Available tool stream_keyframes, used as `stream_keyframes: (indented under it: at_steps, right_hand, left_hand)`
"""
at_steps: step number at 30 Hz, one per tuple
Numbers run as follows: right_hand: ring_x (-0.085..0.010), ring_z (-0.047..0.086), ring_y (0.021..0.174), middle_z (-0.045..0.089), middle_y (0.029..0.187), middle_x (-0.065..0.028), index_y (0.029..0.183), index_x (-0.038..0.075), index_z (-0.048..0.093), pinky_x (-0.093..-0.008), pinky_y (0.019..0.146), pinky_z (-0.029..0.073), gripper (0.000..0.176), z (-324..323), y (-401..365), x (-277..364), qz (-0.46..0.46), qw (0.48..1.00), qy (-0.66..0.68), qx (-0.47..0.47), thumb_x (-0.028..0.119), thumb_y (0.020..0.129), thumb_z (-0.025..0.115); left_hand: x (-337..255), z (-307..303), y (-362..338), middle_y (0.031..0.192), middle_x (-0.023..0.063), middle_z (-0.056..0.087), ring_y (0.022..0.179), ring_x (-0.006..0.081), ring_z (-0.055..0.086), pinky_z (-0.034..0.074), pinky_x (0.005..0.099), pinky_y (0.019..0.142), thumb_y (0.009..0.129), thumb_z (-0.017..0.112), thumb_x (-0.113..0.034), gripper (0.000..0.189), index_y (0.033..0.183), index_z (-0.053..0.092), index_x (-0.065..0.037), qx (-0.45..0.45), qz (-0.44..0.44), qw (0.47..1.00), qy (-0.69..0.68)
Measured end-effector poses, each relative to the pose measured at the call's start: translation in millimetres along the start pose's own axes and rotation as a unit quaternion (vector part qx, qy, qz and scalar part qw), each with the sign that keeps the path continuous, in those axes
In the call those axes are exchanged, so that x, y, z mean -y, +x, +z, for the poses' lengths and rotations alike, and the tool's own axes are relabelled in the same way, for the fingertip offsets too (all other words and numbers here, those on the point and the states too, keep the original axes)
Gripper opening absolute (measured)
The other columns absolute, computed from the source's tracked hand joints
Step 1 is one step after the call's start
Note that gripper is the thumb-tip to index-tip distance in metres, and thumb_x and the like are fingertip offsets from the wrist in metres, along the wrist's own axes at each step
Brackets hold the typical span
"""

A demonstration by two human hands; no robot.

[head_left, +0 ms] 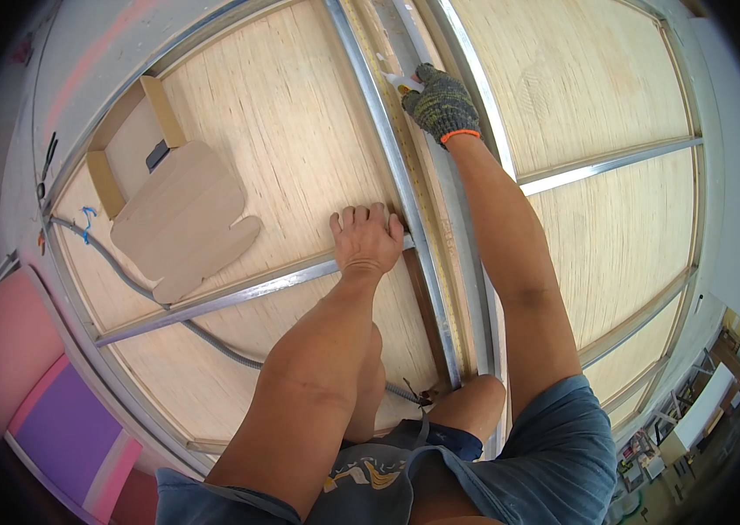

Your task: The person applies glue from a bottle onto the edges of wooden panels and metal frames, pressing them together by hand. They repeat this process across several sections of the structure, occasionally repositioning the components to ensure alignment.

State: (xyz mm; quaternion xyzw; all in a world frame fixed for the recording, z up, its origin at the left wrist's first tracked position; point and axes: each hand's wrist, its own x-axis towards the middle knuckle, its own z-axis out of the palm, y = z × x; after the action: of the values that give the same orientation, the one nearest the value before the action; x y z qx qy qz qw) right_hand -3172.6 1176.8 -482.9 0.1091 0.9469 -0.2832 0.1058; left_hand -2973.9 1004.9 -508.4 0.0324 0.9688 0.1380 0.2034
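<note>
My right hand (441, 103), in a dark knit glove with an orange cuff, is closed around a small white object with a yellow patch (403, 84); its kind is partly hidden by the fingers. It is over the long gap between two metal-framed plywood panels. Along that gap runs a yellowish strip (427, 219) beside a wooden edge. Bare and with fingers lightly bent, my left hand (368, 241) leans on the left plywood panel (291, 114), near where a metal crossbar (256, 290) meets the long metal rail (392, 149).
A cut-out wooden shape (182, 214) and an open cardboard box (129, 140) lie on the left panel. A grey corrugated conduit (221, 343) crosses under the crossbar. Pink and purple boards (68, 429) stand at lower left. Assorted clutter (650, 455) sits at lower right.
</note>
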Motion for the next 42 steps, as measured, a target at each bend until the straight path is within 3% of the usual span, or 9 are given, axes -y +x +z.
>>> stream_keyframes:
  at_steps: [9, 20, 27, 35, 42]
  right_hand:
    - [-0.0353, 0.073, 0.102, 0.076, 0.111, -0.0166, 0.116, 0.009, 0.072, -0.0454, 0.092, 0.057, 0.035, -3, 13, 5, 0.007, 0.997, 0.073, -0.018, 0.030, 0.089, 0.077]
    - [-0.0338, 0.072, 0.111, 0.075, 0.117, -0.0154, 0.119, 0.010, 0.072, -0.0437, 0.097, 0.055, 0.037, -7, 86, 34, 0.021, 0.990, 0.133, -0.049, 0.029, 0.088, 0.077]
    - [-0.0350, 0.073, 0.109, 0.075, 0.118, -0.0191, 0.123, 0.008, 0.072, -0.0431, 0.097, 0.055, 0.042, 2, 127, 50, -0.020, 0.995, 0.076, -0.067, 0.031, 0.088, 0.079]
    - [-0.0359, 0.070, 0.119, 0.072, 0.131, -0.0175, 0.138, 0.009, 0.067, -0.0438, 0.105, 0.054, 0.057, 12, 140, 56, -0.012, 0.997, 0.018, -0.076, 0.034, 0.088, 0.079]
    - [-0.0381, 0.064, 0.127, 0.069, 0.135, -0.0192, 0.135, 0.014, 0.069, -0.0471, 0.108, 0.051, 0.050, 8, 144, 61, -0.002, 0.999, 0.013, -0.032, 0.040, 0.092, 0.071]
  left_hand:
    - [0, 0, -1, 0.111, 0.0134, 0.070, 0.118, 0.0312, 0.057, 0.031, 0.0545, 0.115, 0.100, 0.052, -0.038, 0.040, 0.122, 0.070, -0.010, -0.010, 0.004, 1.000, 0.005]
    - [4, 11, 0, 0.105, 0.0118, 0.069, 0.113, 0.0303, 0.057, 0.032, 0.0575, 0.114, 0.100, 0.053, -0.040, 0.035, 0.108, 0.071, -0.010, -0.047, 0.026, 0.999, 0.004]
    - [4, 7, 2, 0.109, 0.0118, 0.070, 0.116, 0.0299, 0.057, 0.031, 0.0595, 0.116, 0.100, 0.052, -0.041, 0.037, 0.111, 0.071, -0.011, -0.034, 0.016, 0.999, 0.000]
    - [3, 1, 2, 0.112, 0.0124, 0.070, 0.119, 0.0301, 0.057, 0.029, 0.0606, 0.118, 0.100, 0.052, -0.041, 0.038, 0.112, 0.071, -0.011, 0.000, 0.007, 1.000, -0.012]
    - [5, 7, 2, 0.109, 0.0127, 0.071, 0.116, 0.0321, 0.059, 0.033, 0.0625, 0.114, 0.098, 0.055, -0.039, 0.032, 0.109, 0.070, -0.013, -0.019, 0.013, 1.000, -0.015]
